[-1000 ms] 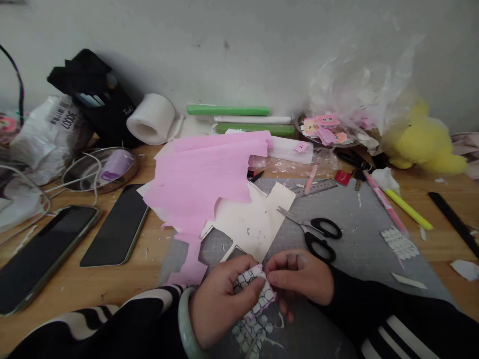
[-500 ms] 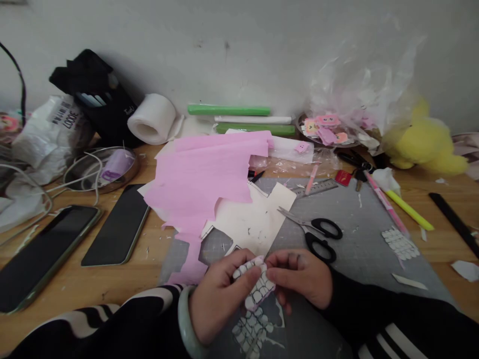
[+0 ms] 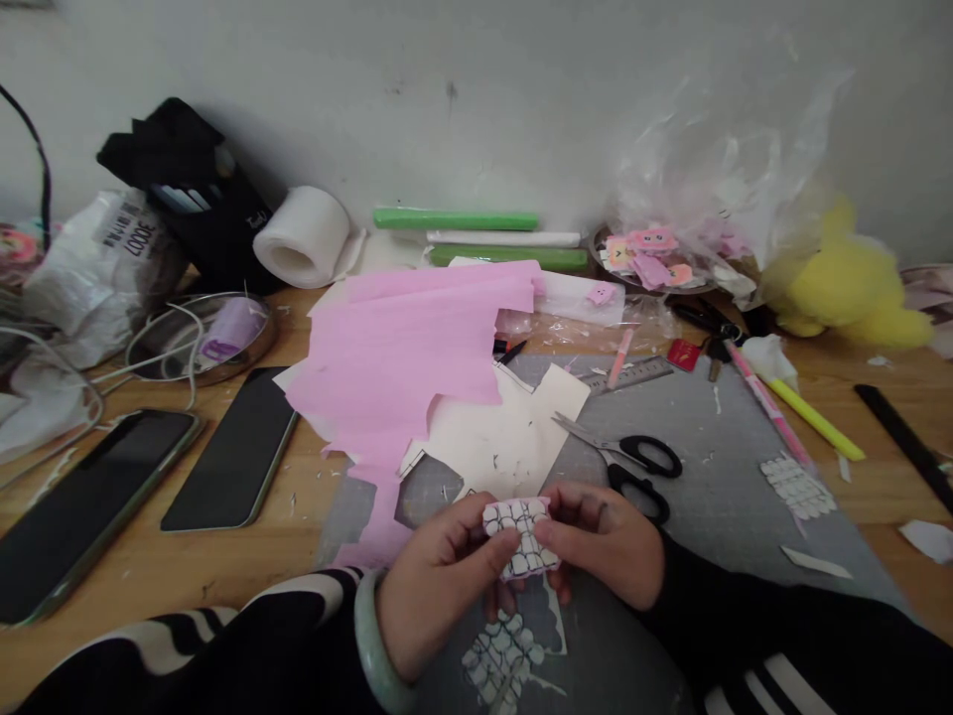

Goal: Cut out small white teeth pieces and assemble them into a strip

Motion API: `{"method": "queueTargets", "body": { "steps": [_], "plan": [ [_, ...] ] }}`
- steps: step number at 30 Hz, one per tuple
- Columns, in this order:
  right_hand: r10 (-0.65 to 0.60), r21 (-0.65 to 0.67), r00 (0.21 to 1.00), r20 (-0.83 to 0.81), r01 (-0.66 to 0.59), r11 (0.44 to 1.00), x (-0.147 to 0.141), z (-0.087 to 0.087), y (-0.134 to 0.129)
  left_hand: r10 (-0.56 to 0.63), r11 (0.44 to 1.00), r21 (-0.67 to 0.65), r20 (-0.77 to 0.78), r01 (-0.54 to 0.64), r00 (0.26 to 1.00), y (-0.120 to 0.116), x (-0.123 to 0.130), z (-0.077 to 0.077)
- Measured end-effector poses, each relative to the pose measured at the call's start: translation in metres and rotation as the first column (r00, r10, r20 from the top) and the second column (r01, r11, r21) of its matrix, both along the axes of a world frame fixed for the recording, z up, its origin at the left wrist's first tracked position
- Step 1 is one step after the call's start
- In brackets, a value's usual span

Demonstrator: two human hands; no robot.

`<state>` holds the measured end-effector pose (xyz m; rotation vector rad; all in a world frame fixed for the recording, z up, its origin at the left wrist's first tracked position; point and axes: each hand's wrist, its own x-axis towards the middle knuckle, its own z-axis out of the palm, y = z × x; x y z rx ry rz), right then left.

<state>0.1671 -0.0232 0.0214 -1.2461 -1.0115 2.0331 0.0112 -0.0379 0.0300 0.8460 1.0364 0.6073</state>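
Between both hands is a small paper cutout, white with black scalloped outlines and a pink edge. My left hand pinches its left side, thumb on top. My right hand grips its right side the same way, with the fingers partly hidden behind it. Below them, a similar scalloped piece lies on the grey cutting mat. Scissors with black handles rest just beyond my right hand. A pink paper sheet covers part of a cream sheet ahead.
Two phones lie at left, near a metal bowl and a paper roll. Another scalloped piece, a metal ruler, a yellow pen and a yellow plush toy are on the right.
The paper cutout has been turned from a slant to nearly level between my hands. My fingers have shifted slightly along its edges. The things on the table have stayed in place.
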Motion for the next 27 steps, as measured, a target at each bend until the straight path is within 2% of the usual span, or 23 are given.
{"method": "queueTargets", "body": {
  "steps": [8, 19, 23, 27],
  "plan": [
    [0.004, 0.021, 1.0, -0.008, -0.004, 1.0, 0.0007, -0.0015, -0.001, -0.006, 0.999, -0.047, -0.036, 0.004, 0.999, 0.0006, 0.0002, -0.0002],
    [0.007, 0.0, 1.0, 0.004, -0.007, 1.0, -0.0003, -0.0025, -0.0017, -0.014, 1.0, 0.006, 0.024, 0.014, 1.0, 0.0011, 0.0008, 0.0003],
    [-0.036, -0.051, 0.999, -0.01, 0.036, 0.998, -0.0014, -0.0007, 0.0, -0.008, 1.0, 0.013, 0.017, 0.007, 1.0, 0.0001, 0.001, -0.0006],
    [-0.113, -0.163, 0.99, -0.089, 0.098, 0.982, -0.0012, 0.0006, 0.0028, 0.003, 1.0, 0.019, 0.033, -0.004, 0.999, 0.0, 0.0008, -0.002]
  ]
}}
